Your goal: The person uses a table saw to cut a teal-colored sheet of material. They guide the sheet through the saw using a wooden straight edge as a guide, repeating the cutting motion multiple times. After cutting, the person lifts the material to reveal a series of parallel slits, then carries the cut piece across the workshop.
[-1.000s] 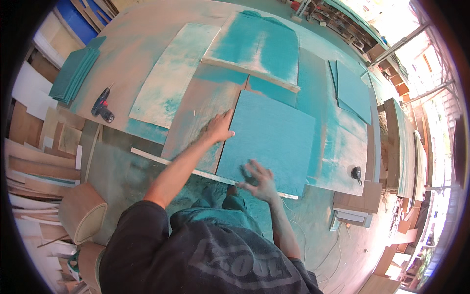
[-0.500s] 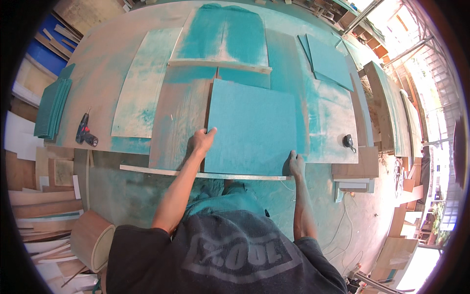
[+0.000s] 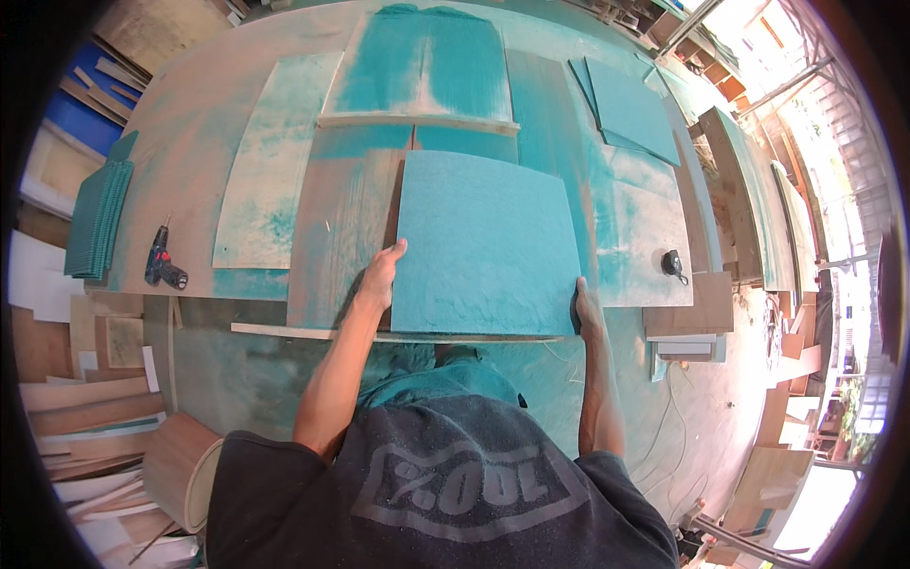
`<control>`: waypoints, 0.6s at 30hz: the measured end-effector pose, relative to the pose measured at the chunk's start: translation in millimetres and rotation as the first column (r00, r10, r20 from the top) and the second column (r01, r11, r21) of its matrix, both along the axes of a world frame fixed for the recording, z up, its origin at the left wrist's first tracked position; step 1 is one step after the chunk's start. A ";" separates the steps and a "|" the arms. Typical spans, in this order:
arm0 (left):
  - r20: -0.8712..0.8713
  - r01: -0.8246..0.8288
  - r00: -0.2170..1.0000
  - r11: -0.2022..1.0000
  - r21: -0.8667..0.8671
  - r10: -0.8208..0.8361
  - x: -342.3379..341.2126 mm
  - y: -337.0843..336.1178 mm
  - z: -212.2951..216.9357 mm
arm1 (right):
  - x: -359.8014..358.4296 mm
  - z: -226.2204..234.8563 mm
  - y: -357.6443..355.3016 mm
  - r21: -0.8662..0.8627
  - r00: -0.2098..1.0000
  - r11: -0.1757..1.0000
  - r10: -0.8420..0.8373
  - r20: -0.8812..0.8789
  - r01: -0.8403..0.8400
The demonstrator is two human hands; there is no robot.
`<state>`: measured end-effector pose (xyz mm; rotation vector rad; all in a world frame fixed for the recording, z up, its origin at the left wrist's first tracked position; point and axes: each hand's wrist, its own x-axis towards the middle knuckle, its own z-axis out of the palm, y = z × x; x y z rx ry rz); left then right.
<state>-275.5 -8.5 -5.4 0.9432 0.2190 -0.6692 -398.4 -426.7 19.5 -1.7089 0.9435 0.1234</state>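
A square teal-blue board [image 3: 483, 242] lies in front of me at the near edge of the worktable, apparently a little raised off it. Its left edge is gripped by my left hand [image 3: 382, 272], with the thumb on top and the fingers out of sight. On the opposite side, my right hand [image 3: 588, 308] closes on the right edge near the front corner, its fingers mostly hidden. Beneath the board's front runs a long thin wooden strip [image 3: 284, 330] along the table edge. Another wooden strip [image 3: 417, 121] lies across the table beyond the board.
On the left of the table are a cordless drill [image 3: 164, 261] and a stack of teal boards [image 3: 100, 220]. Two more teal boards [image 3: 630, 109] lie at the far right, with a black tape measure [image 3: 673, 264] nearer. A round wooden drum [image 3: 178, 469] stands at lower left.
The board's right side has come up and shifted slightly right, and its face catches more light. My right hand has moved up and outward with it; my left still grips the left edge.
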 end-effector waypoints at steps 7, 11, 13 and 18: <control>0.285 0.045 0.958 0.997 -0.069 -0.024 -24.7 15.8 65.5 | -14.5 32.0 26.2 -0.002 0.981 0.992 -0.123 0.150 0.124; 0.546 0.032 0.832 0.992 0.125 -0.095 -14.5 32.3 106.0 | -17.3 25.8 7.8 0.035 0.846 0.996 -0.085 0.527 0.078; 0.597 -0.007 0.795 0.982 0.187 -0.108 -2.8 40.6 128.3 | -7.6 28.2 9.2 0.098 0.790 0.995 -0.052 0.611 -0.010; 0.691 -0.163 0.717 0.943 0.289 -0.088 6.8 66.9 127.0 | 9.0 54.7 25.3 0.272 0.740 0.931 -0.004 0.672 -0.242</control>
